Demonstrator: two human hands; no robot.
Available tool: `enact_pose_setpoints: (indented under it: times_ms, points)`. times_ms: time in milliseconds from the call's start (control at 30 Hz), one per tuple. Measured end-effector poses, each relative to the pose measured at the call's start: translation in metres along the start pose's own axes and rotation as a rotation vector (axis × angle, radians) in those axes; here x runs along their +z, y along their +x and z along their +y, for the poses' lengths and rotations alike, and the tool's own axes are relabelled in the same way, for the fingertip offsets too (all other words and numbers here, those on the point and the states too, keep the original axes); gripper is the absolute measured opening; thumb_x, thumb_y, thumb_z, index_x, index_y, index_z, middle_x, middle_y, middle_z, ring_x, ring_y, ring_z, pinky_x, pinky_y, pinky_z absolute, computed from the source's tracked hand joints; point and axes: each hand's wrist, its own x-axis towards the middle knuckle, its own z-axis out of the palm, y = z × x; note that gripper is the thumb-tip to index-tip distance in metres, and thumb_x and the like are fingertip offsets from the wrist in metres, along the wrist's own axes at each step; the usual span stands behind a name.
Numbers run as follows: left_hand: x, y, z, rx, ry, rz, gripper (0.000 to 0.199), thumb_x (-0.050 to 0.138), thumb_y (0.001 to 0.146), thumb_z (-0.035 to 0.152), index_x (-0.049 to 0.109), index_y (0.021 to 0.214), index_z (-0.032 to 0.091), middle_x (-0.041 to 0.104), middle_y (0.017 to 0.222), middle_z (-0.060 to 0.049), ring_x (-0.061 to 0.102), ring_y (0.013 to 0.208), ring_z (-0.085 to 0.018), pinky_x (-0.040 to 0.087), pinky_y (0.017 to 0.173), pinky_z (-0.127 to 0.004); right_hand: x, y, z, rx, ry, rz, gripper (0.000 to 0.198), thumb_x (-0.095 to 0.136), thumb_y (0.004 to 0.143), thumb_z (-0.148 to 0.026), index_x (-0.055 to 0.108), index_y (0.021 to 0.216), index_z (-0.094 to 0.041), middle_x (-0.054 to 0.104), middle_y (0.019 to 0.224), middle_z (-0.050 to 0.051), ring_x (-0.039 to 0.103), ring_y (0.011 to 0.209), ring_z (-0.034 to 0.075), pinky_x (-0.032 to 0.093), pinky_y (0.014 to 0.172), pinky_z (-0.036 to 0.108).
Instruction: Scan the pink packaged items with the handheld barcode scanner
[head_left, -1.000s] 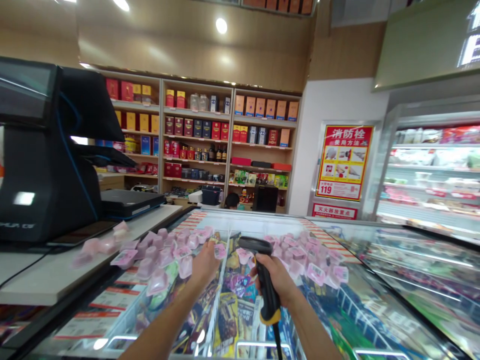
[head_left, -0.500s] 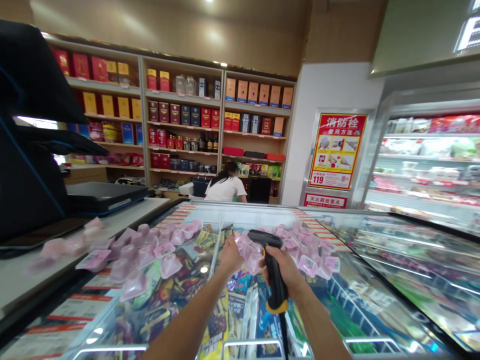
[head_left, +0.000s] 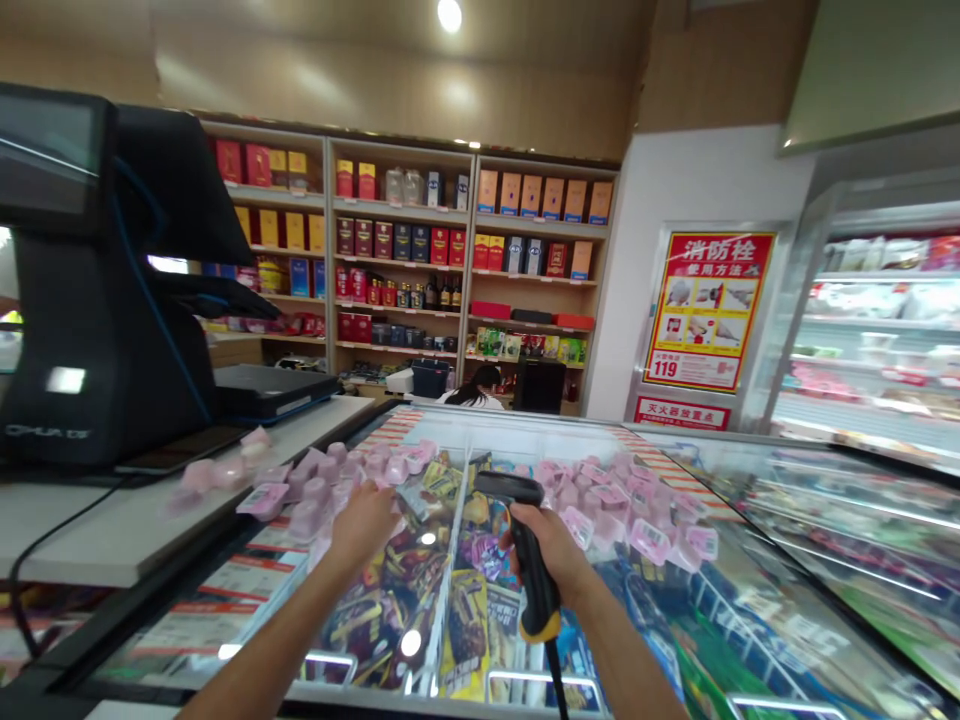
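My right hand (head_left: 553, 550) is closed around the handle of a black barcode scanner (head_left: 534, 560) with a yellow butt. Its head points left above the glass, and a cable hangs from the bottom. Over the left heap of pink packs (head_left: 311, 485) lies my left hand (head_left: 367, 520), knuckles up and fingers bent down. A pack shows beside its fingertips, but whether they grip one is hidden. To the right of the scanner is another heap of pink packs (head_left: 607, 500), some with white barcode labels. Both heaps rest on the glass top of a chest freezer (head_left: 450, 690).
At left, a black checkout terminal (head_left: 97, 300) stands on a white counter (head_left: 90, 545), with a few pink packs (head_left: 217, 475) near its edge. A person (head_left: 476, 390) is low behind the freezer, before shelves of boxes (head_left: 401, 245). A red poster (head_left: 709, 310) hangs on the wall.
My left hand has moved left, from the middle near the scanner to the left heap. The right hand still holds the scanner. The view has turned left, and the person behind appears lower.
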Motion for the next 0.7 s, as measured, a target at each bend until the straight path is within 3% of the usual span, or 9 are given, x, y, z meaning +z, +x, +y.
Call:
enact_pose_setpoints:
  times_ms: [167, 267, 467, 600, 700]
  points:
    - [0.012, 0.000, -0.009, -0.115, -0.294, -0.062, 0.018, 0.055, 0.059, 0.008, 0.056, 0.073, 0.018, 0.055, 0.072, 0.000, 0.054, 0.081, -0.018, 0.037, 0.076, -0.031, 0.015, -0.002, -0.001, 0.027, -0.017, -0.031, 0.030, 0.046, 0.066, -0.042, 0.049, 0.067, -0.012, 0.055, 0.049, 0.000, 0.044, 0.030, 0.007, 0.036, 0.029, 0.020]
    - [0.014, 0.008, -0.005, -0.241, -0.558, -0.126, 0.012, 0.051, 0.071, 0.022, 0.055, 0.080, 0.015, 0.053, 0.063, 0.002, 0.054, 0.062, -0.011, 0.043, 0.062, -0.027, 0.018, -0.005, -0.002, 0.010, -0.006, -0.071, 0.031, 0.047, 0.065, -0.043, 0.049, 0.067, -0.012, 0.057, 0.052, 0.001, 0.045, 0.031, 0.007, 0.035, 0.029, 0.019]
    - [0.012, 0.020, 0.001, -0.462, -1.004, -0.175, 0.021, 0.042, 0.079, 0.029, 0.052, 0.085, 0.012, 0.056, 0.072, 0.001, 0.051, 0.055, -0.005, 0.044, 0.050, -0.021, 0.025, -0.013, -0.005, 0.032, 0.003, -0.112, 0.032, 0.047, 0.064, -0.044, 0.049, 0.070, -0.012, 0.057, 0.050, 0.001, 0.044, 0.029, 0.007, 0.034, 0.029, 0.019]
    - [0.013, 0.021, 0.005, -0.499, -1.128, -0.193, 0.020, 0.042, 0.079, 0.028, 0.052, 0.086, 0.012, 0.056, 0.072, 0.001, 0.051, 0.054, -0.005, 0.044, 0.048, -0.020, 0.028, -0.015, -0.003, 0.024, 0.010, -0.135, 0.032, 0.048, 0.063, -0.044, 0.049, 0.070, -0.012, 0.058, 0.052, 0.001, 0.045, 0.031, 0.008, 0.036, 0.030, 0.021]
    - [0.013, 0.021, 0.010, -0.476, -1.099, -0.202, 0.020, 0.043, 0.079, 0.028, 0.052, 0.088, 0.013, 0.057, 0.076, 0.000, 0.052, 0.057, -0.006, 0.045, 0.050, -0.021, 0.025, -0.013, -0.002, 0.032, 0.010, -0.128, 0.032, 0.047, 0.064, -0.043, 0.050, 0.070, -0.012, 0.058, 0.052, 0.001, 0.045, 0.031, 0.008, 0.036, 0.030, 0.021]
